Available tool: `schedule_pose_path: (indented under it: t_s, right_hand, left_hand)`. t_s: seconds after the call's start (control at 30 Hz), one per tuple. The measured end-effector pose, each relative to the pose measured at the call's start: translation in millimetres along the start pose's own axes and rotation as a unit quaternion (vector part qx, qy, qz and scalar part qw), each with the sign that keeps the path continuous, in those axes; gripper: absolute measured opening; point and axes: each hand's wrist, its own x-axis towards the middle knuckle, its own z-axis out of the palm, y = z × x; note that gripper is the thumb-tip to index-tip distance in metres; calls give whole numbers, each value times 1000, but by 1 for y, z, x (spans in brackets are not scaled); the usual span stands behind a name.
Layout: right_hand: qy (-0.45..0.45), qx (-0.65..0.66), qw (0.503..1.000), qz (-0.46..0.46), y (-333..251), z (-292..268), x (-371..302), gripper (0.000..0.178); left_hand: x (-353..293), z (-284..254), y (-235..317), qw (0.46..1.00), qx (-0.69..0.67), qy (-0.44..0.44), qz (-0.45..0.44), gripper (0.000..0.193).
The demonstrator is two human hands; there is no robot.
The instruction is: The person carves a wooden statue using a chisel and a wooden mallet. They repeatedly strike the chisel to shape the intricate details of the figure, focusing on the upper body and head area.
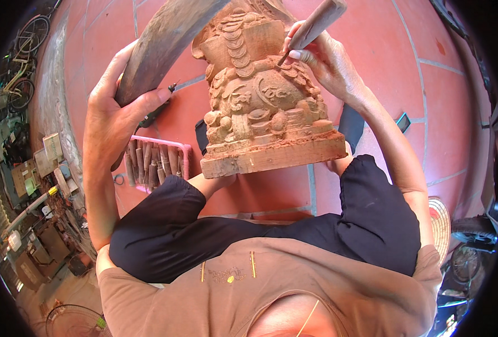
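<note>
A brown wooden carving [260, 121] stands between my feet, its surface cut with coins, rounded lumps and layered shapes on a plain base block. My left hand [114, 106] is closed round a thick, curved wooden mallet [173, 42], raised left of the carving. In my right hand [333, 64] is a carving chisel [319, 23] with a wooden handle, tilted up to the right. Its thin metal blade points down to the carving's upper right side; the tip appears to touch the coin relief there. Reddish wood dust lies in the carved hollows.
A pink basket [189, 150] full of wooden-handled tools stands by my left knee. A dark phone-like object [403, 122] lies on the red tiles at right. A woven hat [439, 224] is beside my right elbow. Bicycles, boxes and a fan [75, 321] stand along the left.
</note>
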Motion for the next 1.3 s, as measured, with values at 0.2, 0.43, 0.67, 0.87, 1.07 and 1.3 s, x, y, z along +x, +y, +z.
schedule_pose_path:
  t_s: [0.2,0.43,0.67,0.87,1.07,1.3]
  right_hand:
    - [3,-23,999,27,1,10,-2,26]
    - [-19,-104,994,5,-1,6,-2,26]
    - [-53,-165,985,-3,-5,7,3,28]
    - [-34,-197,979,-47,-6,9,12,26]
    - [-48,-200,978,-29,-10,12,10,26]
    - [-19,-207,977,-58,-9,23,9,26]
  left_hand:
    - [-2,3,11,1000,12,-9,7,66]
    - [-3,8,14,998,-25,-8,56,67]
    - [-6,8,22,996,-31,-8,80,69]
    - [-7,9,23,997,-23,-15,66,74]
    - [-9,10,23,995,-83,-7,55,69]
    - [-6,11,21,979,158,-46,120,71]
